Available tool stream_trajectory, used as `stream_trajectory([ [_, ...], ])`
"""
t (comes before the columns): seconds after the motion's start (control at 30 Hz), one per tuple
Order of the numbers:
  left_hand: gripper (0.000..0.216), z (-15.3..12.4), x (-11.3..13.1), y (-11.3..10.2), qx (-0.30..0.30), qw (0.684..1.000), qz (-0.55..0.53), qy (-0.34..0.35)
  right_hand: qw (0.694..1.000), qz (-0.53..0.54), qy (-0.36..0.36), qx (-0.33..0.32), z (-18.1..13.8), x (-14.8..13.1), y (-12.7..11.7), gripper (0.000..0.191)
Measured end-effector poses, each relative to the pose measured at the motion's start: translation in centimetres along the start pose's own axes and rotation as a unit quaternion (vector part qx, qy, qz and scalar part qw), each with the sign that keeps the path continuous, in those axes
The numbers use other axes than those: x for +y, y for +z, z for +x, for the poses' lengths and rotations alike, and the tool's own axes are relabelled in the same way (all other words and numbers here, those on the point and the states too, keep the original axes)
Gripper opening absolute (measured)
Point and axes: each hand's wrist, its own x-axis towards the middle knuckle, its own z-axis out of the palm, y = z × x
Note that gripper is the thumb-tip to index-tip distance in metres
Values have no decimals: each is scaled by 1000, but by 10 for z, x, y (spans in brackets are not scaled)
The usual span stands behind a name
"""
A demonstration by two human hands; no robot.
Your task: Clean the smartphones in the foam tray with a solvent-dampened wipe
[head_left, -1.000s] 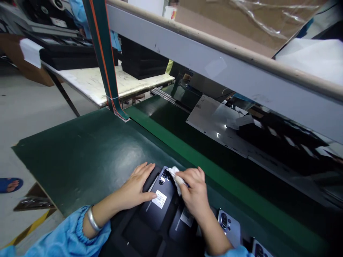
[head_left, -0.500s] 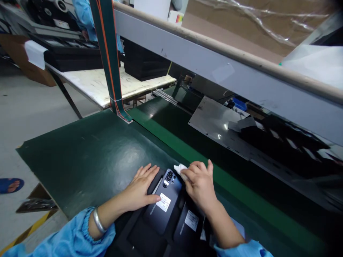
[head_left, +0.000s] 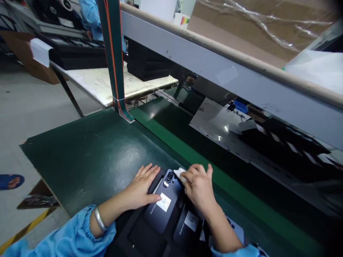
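Observation:
A dark phone (head_left: 164, 204) with a white label lies back up in a black foam tray (head_left: 139, 235) on the green bench. My left hand (head_left: 140, 188) lies flat on the phone's left edge, fingers stretched, thumb next to the label. My right hand (head_left: 199, 188) is closed on a small white cloth (head_left: 179, 174), pressing it beside the phone's camera block. A second dark phone (head_left: 187, 223) with a label lies in the tray under my right wrist.
A brighter green conveyor strip (head_left: 187, 150) runs diagonally behind the hands, with a grey rail (head_left: 227, 71) above it. A green post (head_left: 114, 57) stands at the bench's back left. Black trays are stacked on a white table (head_left: 107, 84). Another person's sandalled foot (head_left: 9, 181) shows at left.
My right hand with the cloth has shifted up from the phone's body to beside its camera end. The left hand stays flat on the phone.

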Motion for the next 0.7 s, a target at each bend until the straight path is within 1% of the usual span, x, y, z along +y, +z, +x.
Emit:
stream_trajectory([
  [0.03, 94, 0, 0, 0, 1, 1000, -1, 1, 1000, 17, 5, 6, 3, -3, 1, 26],
  [0.1, 95, 1, -1, 1, 7, 1000, -3, 3, 999, 41, -12, 5, 10, -12, 7, 22],
  [0.2, 95, 2, -3, 2, 11, 1000, -7, 4, 998, 34, -49, -15, 14, -20, 18, 12],
  [0.27, 95, 2, -3, 2, 10, 1000, -8, 3, 998, 21, -52, -18, 9, -20, 20, 9],
  [0.4, 94, 1, -1, 2, 13, 1000, -14, 1, 999, 28, -18, -2, -11, -17, 20, 18],
  [0.5, 94, 2, -1, 3, 19, 1000, -20, -1, 997, 74, 13, 10, -19, -24, 26, 17],
  [0.6, 94, 3, -3, 5, 20, 1000, -19, 1, 996, 83, 34, 15, -13, -38, 35, 17],
  [0.7, 95, 3, -5, 6, 21, 1000, -11, 4, 997, 67, 26, -2, -2, -44, 36, 14],
])
